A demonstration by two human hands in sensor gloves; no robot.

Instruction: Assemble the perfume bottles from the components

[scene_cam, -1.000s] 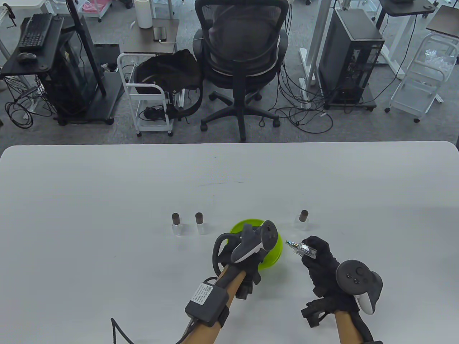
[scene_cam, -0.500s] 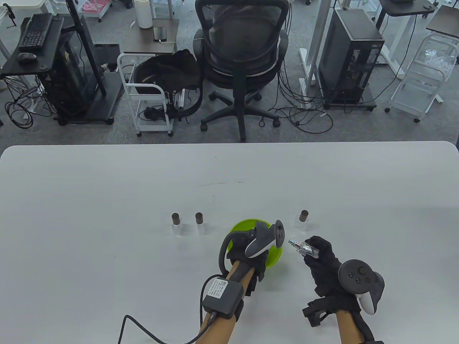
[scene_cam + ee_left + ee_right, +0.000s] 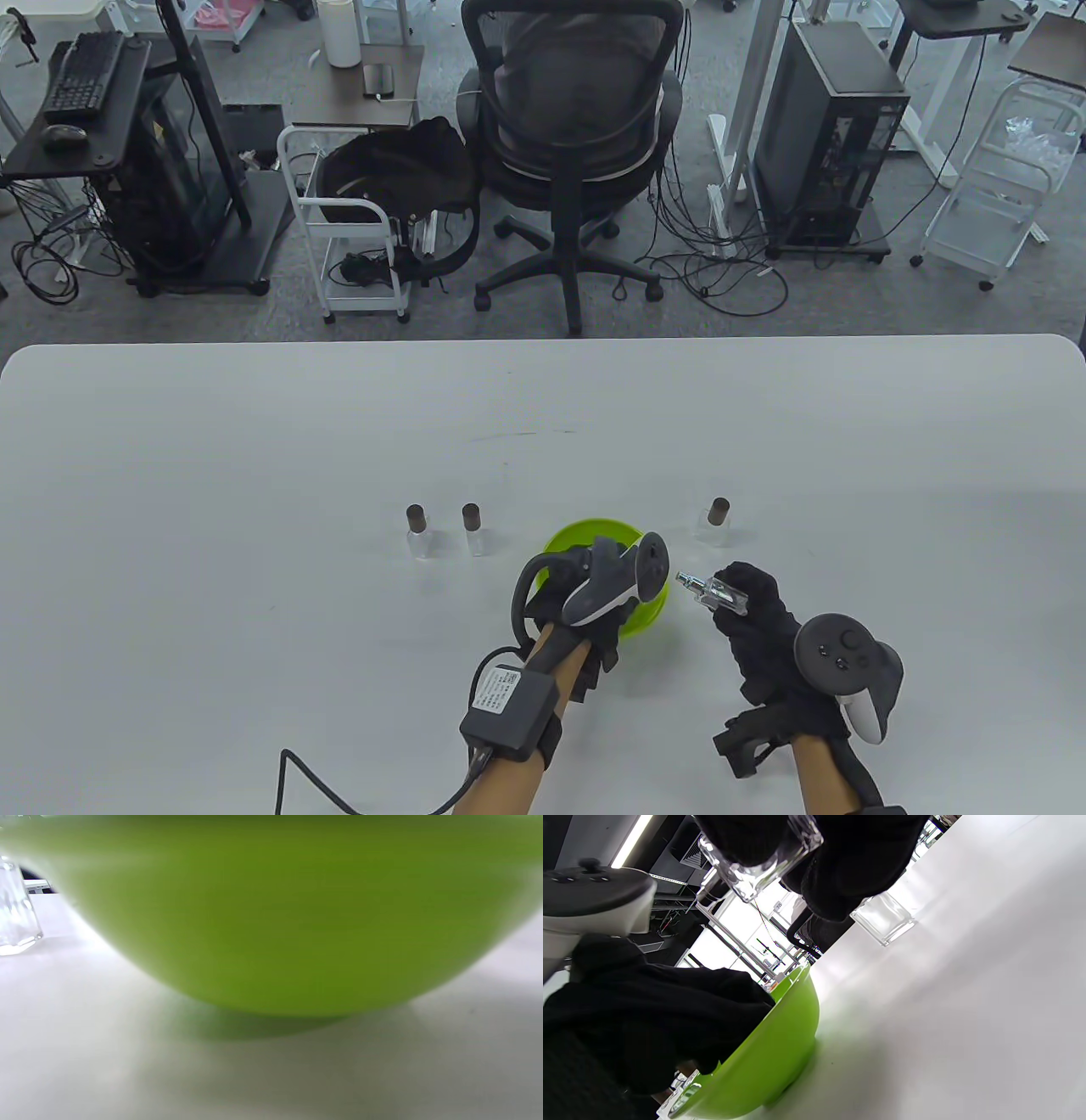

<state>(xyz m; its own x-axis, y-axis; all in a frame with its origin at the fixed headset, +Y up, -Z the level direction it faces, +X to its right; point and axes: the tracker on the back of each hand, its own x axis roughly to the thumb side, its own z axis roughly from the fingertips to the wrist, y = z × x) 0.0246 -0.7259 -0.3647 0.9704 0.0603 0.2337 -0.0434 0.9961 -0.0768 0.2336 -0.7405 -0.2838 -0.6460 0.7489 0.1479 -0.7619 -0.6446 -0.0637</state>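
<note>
The right hand (image 3: 755,624) pinches a clear bottle (image 3: 721,594) above the tabletop (image 3: 254,475), neck tilted toward the green bowl (image 3: 649,613), likely awaiting a cap, while the left hand (image 3: 585,615) reaches into the bowl, its grip hidden.

Office or lab workspace. Behind the white table (image 3: 254,424): a mesh office chair (image 3: 577,110) on grey carpet, black PC towers (image 3: 827,136) with loose cables across the floor, a keyboard and mouse on a side desk (image 3: 81,93), white rolling carts (image 3: 356,238).
</note>
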